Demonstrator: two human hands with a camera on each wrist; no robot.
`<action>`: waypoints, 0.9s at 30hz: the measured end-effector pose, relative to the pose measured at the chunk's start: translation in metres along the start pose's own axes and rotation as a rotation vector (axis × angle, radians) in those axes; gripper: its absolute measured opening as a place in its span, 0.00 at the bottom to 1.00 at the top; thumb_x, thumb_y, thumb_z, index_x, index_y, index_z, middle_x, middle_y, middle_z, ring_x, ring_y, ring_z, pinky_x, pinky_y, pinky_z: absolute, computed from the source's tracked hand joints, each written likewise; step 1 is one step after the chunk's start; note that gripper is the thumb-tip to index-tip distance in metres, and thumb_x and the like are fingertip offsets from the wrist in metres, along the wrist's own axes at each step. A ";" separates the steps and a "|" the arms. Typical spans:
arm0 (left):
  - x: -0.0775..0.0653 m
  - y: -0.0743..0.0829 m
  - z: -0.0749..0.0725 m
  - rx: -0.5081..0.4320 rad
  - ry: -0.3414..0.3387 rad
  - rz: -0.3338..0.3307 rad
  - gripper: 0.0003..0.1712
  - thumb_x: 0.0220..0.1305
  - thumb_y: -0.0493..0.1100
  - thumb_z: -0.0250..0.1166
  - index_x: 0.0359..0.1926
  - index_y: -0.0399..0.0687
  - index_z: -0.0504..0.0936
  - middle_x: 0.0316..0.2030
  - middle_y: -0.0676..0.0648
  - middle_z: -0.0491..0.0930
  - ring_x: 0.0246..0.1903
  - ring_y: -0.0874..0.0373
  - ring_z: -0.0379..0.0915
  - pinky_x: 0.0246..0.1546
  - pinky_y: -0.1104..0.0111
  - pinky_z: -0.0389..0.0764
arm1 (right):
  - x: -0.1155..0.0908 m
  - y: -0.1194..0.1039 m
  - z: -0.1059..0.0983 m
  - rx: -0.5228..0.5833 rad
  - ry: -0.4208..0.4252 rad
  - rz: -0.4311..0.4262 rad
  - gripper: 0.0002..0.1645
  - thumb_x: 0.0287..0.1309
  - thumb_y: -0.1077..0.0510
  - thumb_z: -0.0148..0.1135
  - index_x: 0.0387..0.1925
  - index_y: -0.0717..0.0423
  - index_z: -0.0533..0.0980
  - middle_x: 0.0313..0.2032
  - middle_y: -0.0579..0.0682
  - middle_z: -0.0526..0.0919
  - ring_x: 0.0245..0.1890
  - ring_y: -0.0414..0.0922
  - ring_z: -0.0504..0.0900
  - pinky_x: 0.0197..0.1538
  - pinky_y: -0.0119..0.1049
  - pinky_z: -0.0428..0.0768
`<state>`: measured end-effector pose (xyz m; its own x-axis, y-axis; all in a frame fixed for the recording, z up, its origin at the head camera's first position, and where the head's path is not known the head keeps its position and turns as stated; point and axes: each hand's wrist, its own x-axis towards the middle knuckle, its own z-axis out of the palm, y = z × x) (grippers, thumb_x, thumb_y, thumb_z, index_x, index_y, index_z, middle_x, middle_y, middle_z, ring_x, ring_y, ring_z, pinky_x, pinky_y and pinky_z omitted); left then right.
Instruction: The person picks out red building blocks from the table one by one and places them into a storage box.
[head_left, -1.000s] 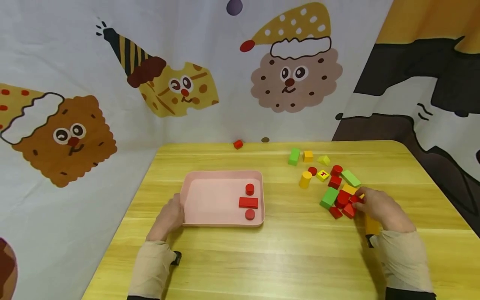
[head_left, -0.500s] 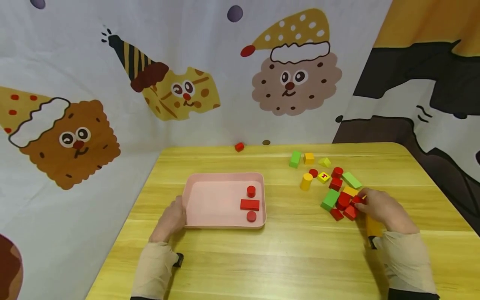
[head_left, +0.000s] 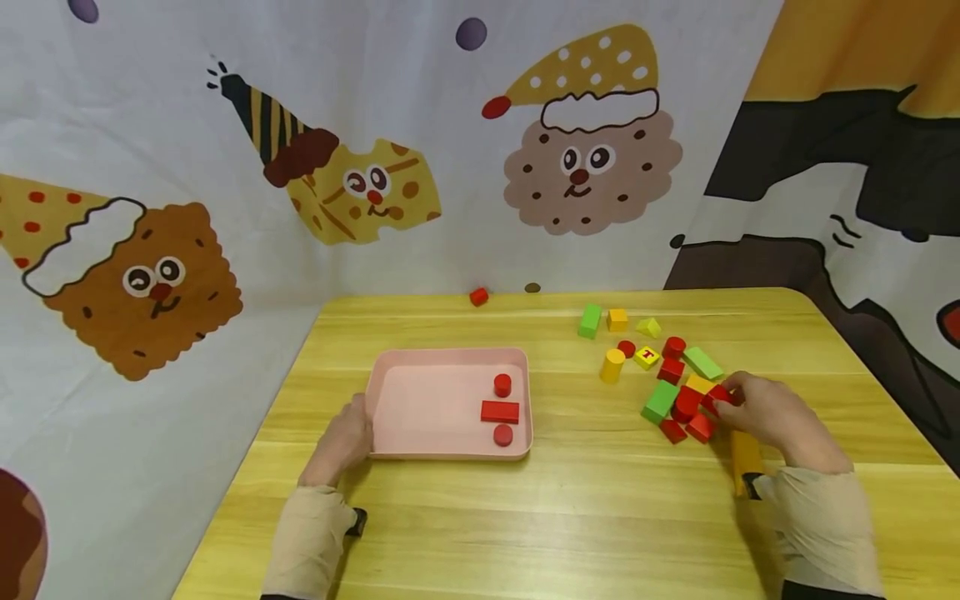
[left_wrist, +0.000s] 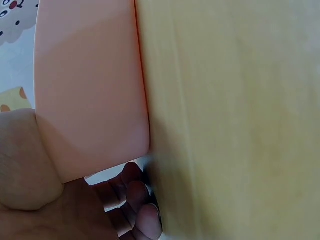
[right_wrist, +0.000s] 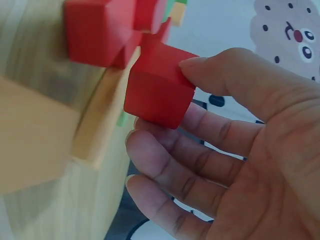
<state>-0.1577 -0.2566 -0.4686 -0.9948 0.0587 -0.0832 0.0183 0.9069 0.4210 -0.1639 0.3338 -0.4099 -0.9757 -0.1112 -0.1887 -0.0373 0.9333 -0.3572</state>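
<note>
Your R hand (head_left: 772, 417) pinches 1 red blk (right_wrist: 159, 87) at R edge of the pile (head_left: 686, 403); your L hand (head_left: 345, 435) grips 1 pink tray (head_left: 427, 402) by its L end. Inside, R side: 2 red cyls (head_left: 502, 385) & 1 red bar (head_left: 499, 412). Tbl (head_left: 570, 517) has 3 green blks (head_left: 660, 402).

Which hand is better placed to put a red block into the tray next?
Probably the right hand: it pinches a red block, while the left hand holds the pink tray.
</note>
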 end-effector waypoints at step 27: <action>-0.001 0.000 -0.001 -0.004 -0.003 0.000 0.15 0.72 0.34 0.41 0.54 0.27 0.62 0.37 0.32 0.73 0.34 0.41 0.74 0.35 0.48 0.75 | 0.000 -0.028 0.002 0.044 0.076 -0.106 0.23 0.59 0.53 0.64 0.46 0.69 0.74 0.33 0.55 0.80 0.30 0.48 0.76 0.31 0.40 0.76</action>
<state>-0.1569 -0.2570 -0.4676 -0.9945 0.0599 -0.0859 0.0179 0.9054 0.4243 -0.1624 0.3072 -0.4020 -0.9805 -0.1802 -0.0785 -0.1327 0.9017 -0.4115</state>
